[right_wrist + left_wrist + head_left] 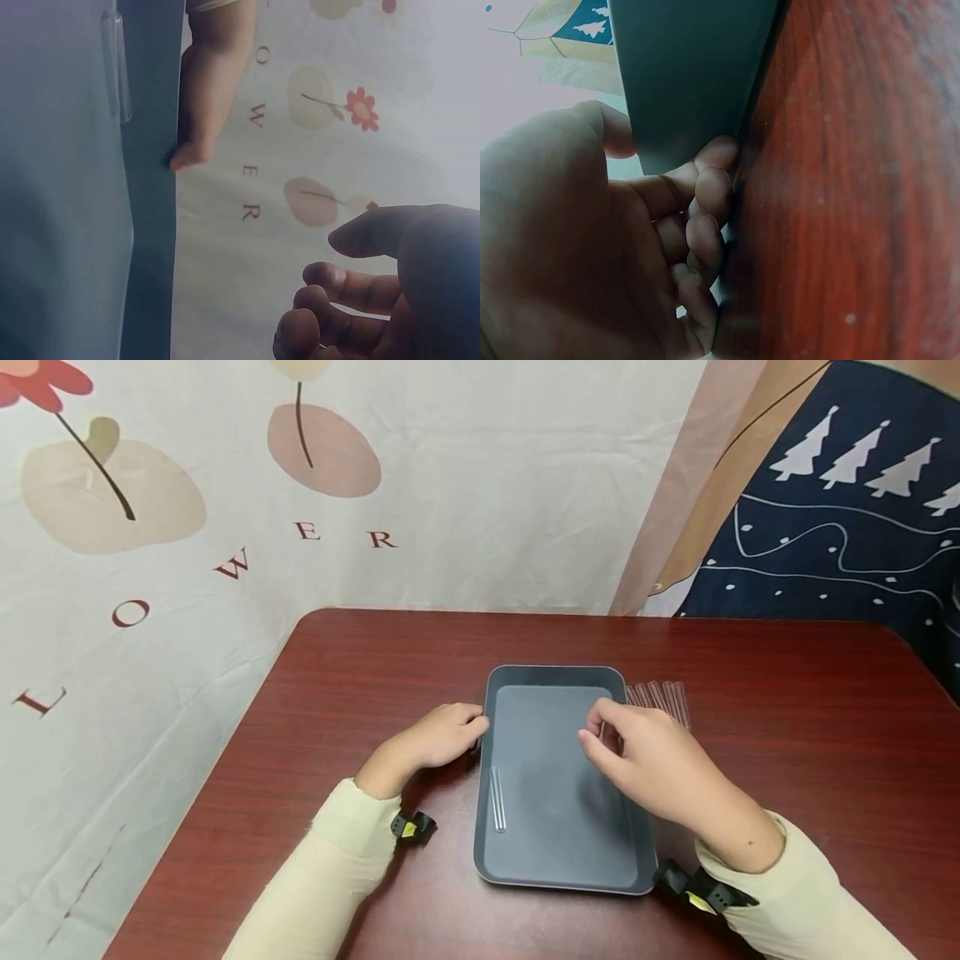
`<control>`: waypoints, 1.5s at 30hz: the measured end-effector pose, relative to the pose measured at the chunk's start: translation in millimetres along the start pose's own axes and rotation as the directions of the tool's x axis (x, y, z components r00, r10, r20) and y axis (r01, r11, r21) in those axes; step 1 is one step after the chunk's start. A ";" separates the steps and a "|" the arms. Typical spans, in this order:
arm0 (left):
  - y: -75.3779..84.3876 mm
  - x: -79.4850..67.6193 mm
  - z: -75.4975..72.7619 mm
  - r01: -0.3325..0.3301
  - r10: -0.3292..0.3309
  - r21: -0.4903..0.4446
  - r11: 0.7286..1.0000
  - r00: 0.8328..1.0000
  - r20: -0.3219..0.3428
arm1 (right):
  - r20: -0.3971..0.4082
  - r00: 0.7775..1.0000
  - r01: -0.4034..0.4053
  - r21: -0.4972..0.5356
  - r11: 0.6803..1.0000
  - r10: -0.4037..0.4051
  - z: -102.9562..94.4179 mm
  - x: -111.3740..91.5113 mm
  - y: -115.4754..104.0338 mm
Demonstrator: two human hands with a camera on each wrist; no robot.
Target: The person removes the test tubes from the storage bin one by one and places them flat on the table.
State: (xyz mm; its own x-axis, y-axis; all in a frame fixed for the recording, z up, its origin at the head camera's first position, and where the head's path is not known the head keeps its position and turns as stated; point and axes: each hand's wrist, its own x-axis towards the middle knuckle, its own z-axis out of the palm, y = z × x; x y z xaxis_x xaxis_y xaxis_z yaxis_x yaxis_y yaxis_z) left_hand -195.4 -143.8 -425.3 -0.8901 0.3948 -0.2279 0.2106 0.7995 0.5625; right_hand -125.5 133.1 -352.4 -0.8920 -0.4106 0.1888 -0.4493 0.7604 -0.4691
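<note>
A grey rectangular tray (555, 860) lies on the table, and one clear glass test tube (498, 802) rests inside it along the left wall. My left hand (444, 737) holds the tray's left edge, its thumb at the rim and its curled fingers against the outer wall, low by the tabletop in the left wrist view. Over the right part of the tray hovers my right hand (660, 764), fingers loosely bent, with a gap between thumb and fingertips and nothing held. Several clear tubes (662, 695) lie side by side just beyond the tray's right edge, partly hidden behind that hand.
The reddish-brown wooden table (390, 652) has its far edge against a pale printed cloth (495, 527). A dark blue cloth (825, 543) with white trees hangs at the back right. Black wrist straps (708, 889) sit close to the tabletop.
</note>
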 end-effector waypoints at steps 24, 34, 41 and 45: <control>0.1 -2.7 -0.2 0.006 -0.006 -0.029 1.000 1.000 -0.006 | 0.038 0.994 0.104 0.033 0.994 -0.105 30.2 16.5 -39.2; 0.1 -2.6 -1.1 -0.005 0.005 -0.030 1.000 1.000 -0.007 | 0.105 0.984 0.144 0.029 0.989 -0.147 47.4 25.9 -43.7; -0.4 -2.0 -1.4 -0.005 0.005 -0.028 1.000 1.000 0.002 | 0.158 0.978 0.143 -0.020 0.989 -0.138 50.1 33.8 -46.6; -0.5 -2.3 -1.6 -0.007 0.007 -0.024 1.000 1.000 0.007 | 0.258 0.958 0.136 -0.044 0.990 -0.120 52.6 38.2 -45.9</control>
State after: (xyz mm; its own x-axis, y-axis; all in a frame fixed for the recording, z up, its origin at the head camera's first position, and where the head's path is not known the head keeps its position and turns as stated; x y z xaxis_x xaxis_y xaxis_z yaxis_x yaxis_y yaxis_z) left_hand -194.1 -145.7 -423.8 -0.8858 0.4037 -0.2289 0.2074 0.7857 0.5828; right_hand -136.3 56.0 -369.1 -0.7882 -0.6152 0.0145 -0.5684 0.7189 -0.4001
